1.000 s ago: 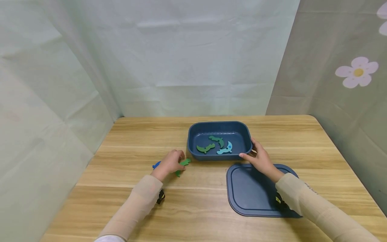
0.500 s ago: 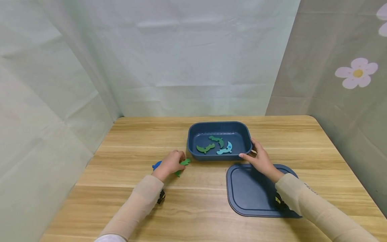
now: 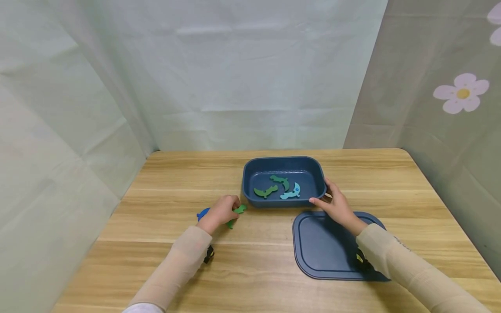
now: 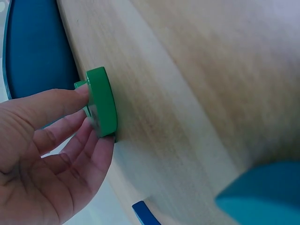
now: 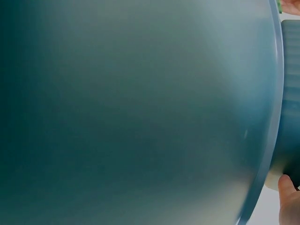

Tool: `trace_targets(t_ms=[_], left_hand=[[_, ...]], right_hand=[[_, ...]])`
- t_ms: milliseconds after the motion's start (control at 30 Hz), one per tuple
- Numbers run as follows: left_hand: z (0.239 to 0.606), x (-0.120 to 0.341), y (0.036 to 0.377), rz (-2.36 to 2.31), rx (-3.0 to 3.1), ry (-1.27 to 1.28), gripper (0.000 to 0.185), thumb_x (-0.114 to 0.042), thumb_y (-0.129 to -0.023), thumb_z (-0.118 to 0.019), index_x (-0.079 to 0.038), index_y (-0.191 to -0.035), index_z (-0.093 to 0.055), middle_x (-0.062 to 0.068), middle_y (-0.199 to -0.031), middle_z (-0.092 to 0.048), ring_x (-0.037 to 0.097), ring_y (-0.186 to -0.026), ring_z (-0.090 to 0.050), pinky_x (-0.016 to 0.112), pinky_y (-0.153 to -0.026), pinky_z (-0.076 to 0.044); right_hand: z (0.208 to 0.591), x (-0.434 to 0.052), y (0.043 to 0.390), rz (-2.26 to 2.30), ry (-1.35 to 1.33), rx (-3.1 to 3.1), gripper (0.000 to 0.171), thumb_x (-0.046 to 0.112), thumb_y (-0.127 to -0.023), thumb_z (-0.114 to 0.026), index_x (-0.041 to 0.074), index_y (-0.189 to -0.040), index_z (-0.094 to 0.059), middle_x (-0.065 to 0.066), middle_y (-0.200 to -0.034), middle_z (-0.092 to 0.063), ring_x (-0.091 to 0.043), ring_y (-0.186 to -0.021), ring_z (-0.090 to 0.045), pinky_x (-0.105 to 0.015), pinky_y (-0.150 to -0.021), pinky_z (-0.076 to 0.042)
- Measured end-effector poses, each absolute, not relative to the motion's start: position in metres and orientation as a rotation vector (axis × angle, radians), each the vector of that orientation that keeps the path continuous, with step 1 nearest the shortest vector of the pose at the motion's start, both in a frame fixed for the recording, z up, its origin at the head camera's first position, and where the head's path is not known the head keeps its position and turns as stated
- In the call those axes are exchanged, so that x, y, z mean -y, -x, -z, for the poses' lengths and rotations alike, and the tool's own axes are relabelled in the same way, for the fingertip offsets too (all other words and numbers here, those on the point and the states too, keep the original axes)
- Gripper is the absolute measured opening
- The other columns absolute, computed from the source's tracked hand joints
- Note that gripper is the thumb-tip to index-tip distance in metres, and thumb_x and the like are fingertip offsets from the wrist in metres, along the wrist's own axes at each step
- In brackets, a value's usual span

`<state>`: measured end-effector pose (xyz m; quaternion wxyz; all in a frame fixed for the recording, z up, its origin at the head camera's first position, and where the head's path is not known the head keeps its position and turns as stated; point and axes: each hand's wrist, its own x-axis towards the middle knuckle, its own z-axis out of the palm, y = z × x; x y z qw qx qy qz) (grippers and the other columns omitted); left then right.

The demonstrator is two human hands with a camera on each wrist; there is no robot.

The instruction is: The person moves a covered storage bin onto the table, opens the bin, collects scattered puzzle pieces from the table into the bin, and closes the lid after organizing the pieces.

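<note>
Between thumb and fingers my left hand (image 3: 222,212) pinches a bright green animal-shaped piece (image 4: 103,102), close over the table just left of the box. My right hand (image 3: 337,208) grips the near right corner of a dark blue rectangular box (image 3: 284,202), thumb at the front and fingers round the side. Inside the box lie an olive-green piece (image 3: 265,191), a dark green piece (image 3: 284,182) and a light blue piece (image 3: 290,192), all lizard-like and flat. Partly hidden behind my left hand is a blue piece (image 3: 202,213) on the table.
A dark blue lid (image 3: 328,248) lies flat on the wooden table (image 3: 254,265), in front of the box and under my right forearm. In the left wrist view a teal piece (image 4: 267,194) shows at the lower right. Pale cloth (image 3: 250,78) hangs behind the table.
</note>
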<state>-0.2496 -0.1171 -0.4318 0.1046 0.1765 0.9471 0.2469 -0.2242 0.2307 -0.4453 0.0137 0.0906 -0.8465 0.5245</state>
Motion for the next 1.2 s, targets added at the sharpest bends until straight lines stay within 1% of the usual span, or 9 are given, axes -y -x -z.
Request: trace_targets(t_ms=[467,767,833,967,1067,1200], left_hand=[[0.433,0.117,0.249,-0.729,-2.793,-0.498,0.018,0.002,-0.075,-0.074,0.002,-0.090,-0.063,0.009,-0.083,-0.061,0.016,-0.077,-0.054,0.030,-0.072,-0.049],[0.431,0.118,0.248,-0.728,-2.787,-0.484,0.017,0.004,-0.074,-0.072,0.002,-0.088,-0.063,0.009,-0.082,-0.059,0.016,-0.074,-0.052,0.029,-0.070,-0.048],[0.431,0.118,0.249,-0.728,-2.785,-0.478,0.017,0.004,-0.073,-0.072,0.002,-0.088,-0.063,0.008,-0.081,-0.059,0.016,-0.074,-0.051,0.029,-0.069,-0.047],[0.432,0.120,0.249,-0.737,-2.785,-0.465,0.016,0.006,-0.072,-0.071,0.000,-0.085,-0.062,0.007,-0.079,-0.058,0.015,-0.072,-0.051,0.026,-0.066,-0.046],[0.431,0.122,0.248,-0.753,-2.784,-0.462,0.016,0.006,-0.072,-0.071,0.001,-0.085,-0.062,0.007,-0.078,-0.058,0.015,-0.071,-0.051,0.025,-0.064,-0.045],[0.429,0.124,0.247,-0.763,-2.790,-0.463,0.017,0.005,-0.072,-0.071,0.002,-0.086,-0.062,0.008,-0.079,-0.059,0.015,-0.072,-0.052,0.025,-0.065,-0.046]], right_hand=[[0.446,-0.230,0.225,-1.639,-0.289,2.633,0.085,0.021,-0.088,-0.068,-0.006,-0.148,-0.014,-0.031,-0.144,-0.032,-0.044,-0.129,-0.040,-0.050,-0.102,-0.038],[0.445,-0.231,0.224,-1.632,-0.291,2.636,0.085,0.021,-0.089,-0.068,-0.006,-0.149,-0.013,-0.031,-0.144,-0.031,-0.044,-0.129,-0.040,-0.050,-0.102,-0.038],[0.436,-0.227,0.220,-1.640,-0.284,2.641,0.083,0.018,-0.089,-0.067,-0.007,-0.148,-0.013,-0.032,-0.144,-0.031,-0.045,-0.129,-0.039,-0.051,-0.102,-0.038],[0.437,-0.227,0.220,-1.638,-0.285,2.644,0.083,0.017,-0.089,-0.067,-0.008,-0.148,-0.013,-0.032,-0.144,-0.030,-0.046,-0.129,-0.039,-0.052,-0.102,-0.038],[0.446,-0.231,0.225,-1.624,-0.288,2.645,0.086,0.022,-0.088,-0.068,-0.005,-0.149,-0.014,-0.030,-0.144,-0.031,-0.044,-0.130,-0.040,-0.050,-0.102,-0.039],[0.446,-0.231,0.226,-1.613,-0.287,2.645,0.085,0.022,-0.088,-0.068,-0.005,-0.149,-0.014,-0.030,-0.144,-0.032,-0.043,-0.128,-0.041,-0.049,-0.101,-0.040]])
